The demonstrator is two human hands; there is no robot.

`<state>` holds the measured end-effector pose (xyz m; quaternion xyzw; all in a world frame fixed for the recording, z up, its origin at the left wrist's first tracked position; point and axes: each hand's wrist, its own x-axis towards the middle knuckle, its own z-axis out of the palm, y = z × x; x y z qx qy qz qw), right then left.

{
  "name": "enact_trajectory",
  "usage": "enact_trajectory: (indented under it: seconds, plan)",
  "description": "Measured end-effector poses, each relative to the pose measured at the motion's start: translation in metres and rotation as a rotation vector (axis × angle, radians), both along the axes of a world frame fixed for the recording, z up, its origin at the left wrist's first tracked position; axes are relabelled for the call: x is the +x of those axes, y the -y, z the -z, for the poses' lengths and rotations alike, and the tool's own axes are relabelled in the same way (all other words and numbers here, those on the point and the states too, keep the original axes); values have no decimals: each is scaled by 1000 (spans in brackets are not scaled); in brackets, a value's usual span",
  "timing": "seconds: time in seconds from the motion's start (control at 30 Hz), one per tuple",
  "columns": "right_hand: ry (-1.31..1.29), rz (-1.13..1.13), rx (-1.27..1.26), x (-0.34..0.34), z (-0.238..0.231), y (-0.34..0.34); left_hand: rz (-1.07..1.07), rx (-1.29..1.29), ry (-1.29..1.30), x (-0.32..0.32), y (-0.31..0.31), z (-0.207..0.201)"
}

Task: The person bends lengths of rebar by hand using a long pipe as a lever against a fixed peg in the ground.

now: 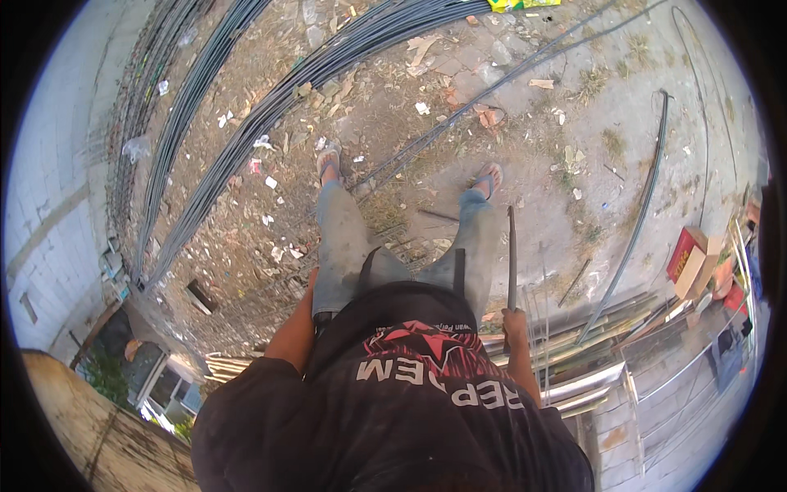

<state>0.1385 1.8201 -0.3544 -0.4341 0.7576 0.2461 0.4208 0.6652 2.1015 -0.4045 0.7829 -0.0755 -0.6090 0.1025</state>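
Note:
My right hand [515, 325] is closed around the lower end of a long dark metal bar [512, 254]. The bar points away from me, beside my right leg, and narrows toward its far tip. My left hand [312, 283] hangs against my left thigh; most of it is hidden and its fingers do not show clearly. Between and beyond my sandalled feet, thin steel rods [459, 112] run slantwise over the ground.
Long bundles of steel rebar [246, 131] curve across the ground at the left, near a pale block wall [53, 164]. Bent rods [643, 205] lie at the right. Bamboo poles [631, 320] and a red-and-brown cardboard box [693, 266] are at the lower right. Litter and rubble are scattered about.

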Motion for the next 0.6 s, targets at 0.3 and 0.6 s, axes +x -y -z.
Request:
enact_trajectory:
  seconds: [0.3, 0.6]
  plan:
    - [-59, 895, 14, 268, -63, -305, -258, -4, -24, 295, -139, 76]
    - [-83, 1004, 311, 360, -93, -434, 134, 158, 119, 365, -217, -1]
